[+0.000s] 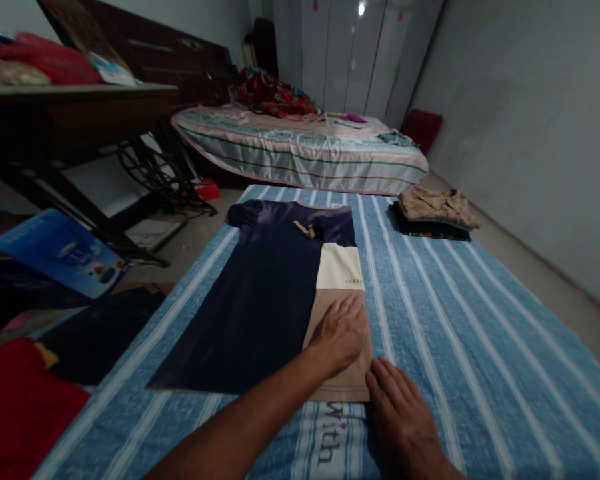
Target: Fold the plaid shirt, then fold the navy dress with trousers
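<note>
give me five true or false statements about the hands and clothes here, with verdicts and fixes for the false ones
1. The left hand lies on the tan fabric panel of the navy short-sleeved cloth garment. True.
2. The right hand is placed on a pile of folded clothes. False: the right hand is at the garment's near right corner.
3. The cream fabric panel bears dark lettering. True.
4. The garment is spread on a plain red sheet. False: it lies on a blue-and-white striped fabric cover.
5. The brown patterned folded cloth lies on top of black folded cloth. True.
</note>
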